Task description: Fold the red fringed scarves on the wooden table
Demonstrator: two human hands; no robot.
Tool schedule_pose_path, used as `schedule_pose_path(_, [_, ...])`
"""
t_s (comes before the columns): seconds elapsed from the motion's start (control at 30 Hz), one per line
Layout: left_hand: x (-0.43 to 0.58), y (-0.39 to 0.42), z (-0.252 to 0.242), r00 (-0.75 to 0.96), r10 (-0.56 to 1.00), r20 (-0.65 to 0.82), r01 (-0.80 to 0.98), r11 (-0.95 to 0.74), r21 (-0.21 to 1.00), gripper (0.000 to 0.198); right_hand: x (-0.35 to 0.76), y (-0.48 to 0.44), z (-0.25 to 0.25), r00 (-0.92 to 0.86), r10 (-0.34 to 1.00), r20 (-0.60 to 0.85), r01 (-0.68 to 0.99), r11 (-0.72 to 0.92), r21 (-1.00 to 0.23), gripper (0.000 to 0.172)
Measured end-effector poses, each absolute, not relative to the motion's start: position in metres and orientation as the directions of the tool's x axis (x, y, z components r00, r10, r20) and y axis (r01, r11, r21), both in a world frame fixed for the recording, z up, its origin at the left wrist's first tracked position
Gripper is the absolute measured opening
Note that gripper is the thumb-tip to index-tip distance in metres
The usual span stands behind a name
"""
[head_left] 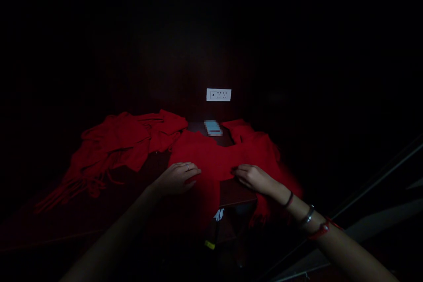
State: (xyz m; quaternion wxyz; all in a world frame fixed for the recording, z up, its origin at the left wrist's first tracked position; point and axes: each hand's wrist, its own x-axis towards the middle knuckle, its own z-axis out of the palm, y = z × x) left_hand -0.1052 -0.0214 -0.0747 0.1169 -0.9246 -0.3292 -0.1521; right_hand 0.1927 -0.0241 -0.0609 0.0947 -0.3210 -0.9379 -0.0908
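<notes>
A red scarf (228, 158) is spread over the dark table, one part draping over the front edge. My left hand (180, 178), with a ring on one finger, rests on its left part; the fingers are stretched out and slightly apart. At the scarf's lower edge, my right hand (253, 177) has its fingers curved together on the fabric, the fingertips partly in shadow. Further right, red fabric (261, 145) lies bunched and hangs down with a fringed end. A crumpled heap of red fringed scarves (122, 141) lies on the left.
A pale blue, blurred-out rectangular object (213, 128) lies at the back of the table (238, 191). Above it, a white socket panel (218, 94) is set in the dark wall. Something yellow (209, 244) shows below the table edge. Deep shadow hides most surroundings.
</notes>
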Motion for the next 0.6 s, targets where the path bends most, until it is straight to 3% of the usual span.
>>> schedule_pose_path(0.13, [-0.102,-0.025,-0.071,0.749,0.564,0.348,0.644,-0.743,-0.181,0.029,0.195,-0.027,-0.062,-0.739,0.593,0.321,0.638,0.769,0.049,0.027])
schedule_pose_path(0.33, [-0.091,-0.024,-0.063,0.785,0.566,0.252,0.62,-0.727,-0.295,0.033,0.192,-0.019,-0.046,-0.599,0.654,0.463,0.649,0.734,-0.198,0.023])
schedule_pose_path(0.47, [-0.087,-0.023,-0.058,0.763,0.599,0.245,0.646,-0.724,-0.241,0.041,0.191,-0.005,-0.033,-0.687,0.609,0.396,0.617,0.777,-0.124,0.02])
schedule_pose_path(0.6, [-0.092,-0.02,-0.06,0.746,0.618,0.25,0.664,-0.722,-0.195,0.035,0.192,0.003,-0.03,-0.753,0.557,0.35,0.572,0.817,-0.068,0.022])
